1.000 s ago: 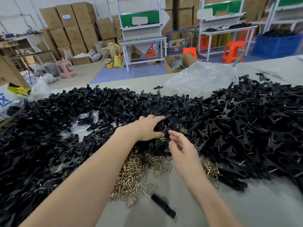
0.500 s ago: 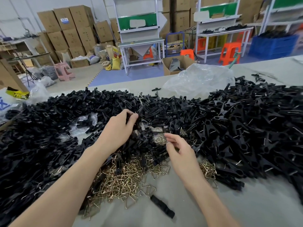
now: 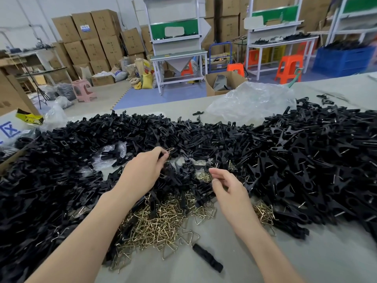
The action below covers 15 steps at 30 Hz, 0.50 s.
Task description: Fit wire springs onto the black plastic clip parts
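A: What does the left hand [image 3: 142,170] hold at this moment?

B: Its thumb and fingertips are pressed together on a black clip part [image 3: 162,155]. A wire spring [image 3: 170,149] shows just beyond the fingertips. I cannot tell if the spring is already seated on the part.

A: And the right hand [image 3: 227,186]?

B: It is near the grip, on its right side and a little toward the person. The fingers are loosely curled. The view does not show whether they pinch something small.

A: What lies around the grip?

B: Under it and on all sides is the heap of black parts [image 3: 306,170]. Toward the person from the grip, the loose springs [image 3: 155,221] lie on the grey table [image 3: 306,262], many hooked one into another. Further toward the person, one black piece [image 3: 207,257] lies alone.

A: What can go wrong from here?

B: I think the spring can slip off, because the pinch is only at the fingertips and a bent wire pushes back. It would fall into the heap under the grip and be hard to find. Also, a spring pulled from the tangle may bring others with it. And a half-fitted part could get mixed with the unfinished ones, since nothing separates them.
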{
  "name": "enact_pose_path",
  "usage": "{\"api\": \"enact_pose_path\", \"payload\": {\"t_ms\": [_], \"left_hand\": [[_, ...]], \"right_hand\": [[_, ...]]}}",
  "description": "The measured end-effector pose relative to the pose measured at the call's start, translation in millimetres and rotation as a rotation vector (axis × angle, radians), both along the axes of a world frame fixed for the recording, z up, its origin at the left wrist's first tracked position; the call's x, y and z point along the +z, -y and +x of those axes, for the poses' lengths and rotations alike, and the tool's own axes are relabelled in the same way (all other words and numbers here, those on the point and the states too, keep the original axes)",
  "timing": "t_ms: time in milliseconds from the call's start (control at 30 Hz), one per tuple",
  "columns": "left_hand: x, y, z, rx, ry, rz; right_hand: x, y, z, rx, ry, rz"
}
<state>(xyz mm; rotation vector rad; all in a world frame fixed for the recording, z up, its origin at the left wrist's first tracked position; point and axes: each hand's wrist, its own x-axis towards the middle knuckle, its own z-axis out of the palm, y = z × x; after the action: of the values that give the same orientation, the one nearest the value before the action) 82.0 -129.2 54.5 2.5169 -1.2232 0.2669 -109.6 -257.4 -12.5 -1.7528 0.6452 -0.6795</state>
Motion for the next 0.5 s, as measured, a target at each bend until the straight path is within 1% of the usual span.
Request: {"api": "enact_pose_path", "payload": {"t_ms": [200, 300, 333, 400, 467, 500], "left_hand": [[-2.6, -10.9, -4.0, 0.028, -0.029, -0.019], [2.1, -15.9, -12.8, -0.105, -0.039, -0.058], [3.5, -16.8, -16.8, -0.157, -0.027, -0.004], [3.8, -17.7, -24.8, -0.215, 0.058, 0.194], [0.4, -18.6, -28.5, -0.203, 0.112, 0.328], [-1.0, -19.3, -29.4, -0.182, 0.122, 0.352]], "right_hand": [[0.5, 0.5, -1.3, 0.007, 0.005, -0.004], [0.7, 0.7, -0.6, 0.016, 0.008, -0.006], [0.6, 0.8, -0.2, 0.015, 0.011, -0.006], [0.3, 1.0, 0.1, 0.009, 0.01, -0.009], [0.5, 1.2, -0.2, 0.003, 0.008, -0.016], [0.8, 1.2, -0.3, 0.004, 0.006, -0.016]]}}
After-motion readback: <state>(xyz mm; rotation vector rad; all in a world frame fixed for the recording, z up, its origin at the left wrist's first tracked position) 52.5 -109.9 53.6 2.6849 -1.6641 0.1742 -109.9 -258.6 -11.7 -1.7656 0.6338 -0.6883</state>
